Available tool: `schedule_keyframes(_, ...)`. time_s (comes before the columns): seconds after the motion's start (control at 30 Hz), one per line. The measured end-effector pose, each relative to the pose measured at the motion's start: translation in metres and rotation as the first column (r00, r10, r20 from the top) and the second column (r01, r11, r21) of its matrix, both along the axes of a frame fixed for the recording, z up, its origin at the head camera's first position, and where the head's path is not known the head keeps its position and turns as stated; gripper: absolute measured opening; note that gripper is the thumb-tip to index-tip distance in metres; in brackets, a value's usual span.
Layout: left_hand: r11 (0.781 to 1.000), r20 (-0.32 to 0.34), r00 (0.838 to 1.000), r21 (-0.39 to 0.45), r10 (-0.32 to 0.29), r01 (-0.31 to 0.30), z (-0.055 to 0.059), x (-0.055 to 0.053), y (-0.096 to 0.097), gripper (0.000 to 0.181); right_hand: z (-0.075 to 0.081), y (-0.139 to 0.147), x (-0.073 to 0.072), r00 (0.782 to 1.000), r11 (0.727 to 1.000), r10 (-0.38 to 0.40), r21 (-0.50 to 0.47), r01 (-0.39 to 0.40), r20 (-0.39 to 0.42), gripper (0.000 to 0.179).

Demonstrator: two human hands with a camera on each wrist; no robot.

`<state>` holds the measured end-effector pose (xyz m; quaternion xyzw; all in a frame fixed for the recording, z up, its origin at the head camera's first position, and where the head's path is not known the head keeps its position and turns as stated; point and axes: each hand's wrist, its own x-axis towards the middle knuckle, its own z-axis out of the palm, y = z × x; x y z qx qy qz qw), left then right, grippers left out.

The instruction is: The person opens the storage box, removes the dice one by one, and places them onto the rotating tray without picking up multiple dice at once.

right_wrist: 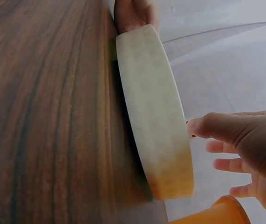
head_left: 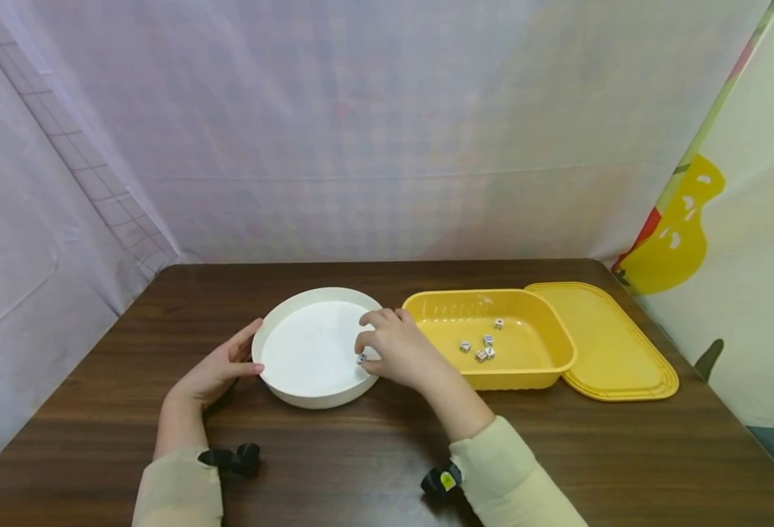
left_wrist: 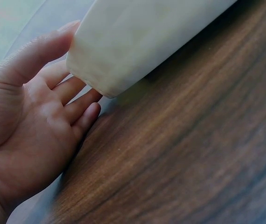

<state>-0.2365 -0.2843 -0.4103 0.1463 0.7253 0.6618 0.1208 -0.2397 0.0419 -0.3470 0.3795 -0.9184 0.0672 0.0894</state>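
Observation:
A round white dish (head_left: pixel 314 351) with a low wall rests on the table. At its left side my left hand (head_left: pixel 219 369) holds the wall, thumb at the rim and fingers against the outside; the left wrist view shows this hand (left_wrist: pixel 35 112) on the dish (left_wrist: pixel 128 42). Over the dish's right edge, my right hand (head_left: pixel 396 348) pinches a small white die (head_left: pixel 361 359) at its thumb tip. In the right wrist view, a bit of the die (right_wrist: pixel 191 136) shows by the thumb; the other fingers are spread. Several dice (head_left: pixel 482 355) lie in a yellow rectangular tub (head_left: pixel 512 380).
A flat yellow lid (head_left: pixel 624 351) lies right of the tub, partly beneath its edge. The dark wooden table (head_left: pixel 334 461) ends at a hanging white cloth (head_left: pixel 361 146) behind. Black wrist cameras (head_left: pixel 232 459) sit on both sleeves.

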Motion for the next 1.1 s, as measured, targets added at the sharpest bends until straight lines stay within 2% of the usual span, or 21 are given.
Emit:
schedule_keyframes(0.23, 1.0, -0.01, 1.0, -0.009, 0.005, -0.005, -0.001, -0.001, 0.0, 0.087, -0.005, 0.0, 0.0, 1.0, 0.999, 0.021, -0.024, -0.022, -0.02, 0.013)
schedule_keyframes(0.57, 1.0, -0.001, 1.0, -0.013, 0.012, -0.012, -0.003, -0.002, 0.0, 0.089, -0.008, 0.0, -0.002, 1.0, 1.0, 0.011, -0.029, -0.011, 0.003, 0.02)
schedule_keyframes(0.93, 1.0, -0.004, 1.0, -0.007, 0.005, -0.006, -0.002, -0.001, 0.0, 0.088, 0.0, 0.002, 0.002, 0.999, 1.0, -0.02, -0.019, 0.021, 0.051, 0.025)
schedule_keyframes(1.1, 1.0, -0.003, 1.0, -0.003, 0.004, -0.004, -0.002, -0.002, 0.0, 0.088, 0.005, 0.005, 0.005, 0.999, 0.999, -0.017, -0.03, 0.019, 0.041, 0.027)
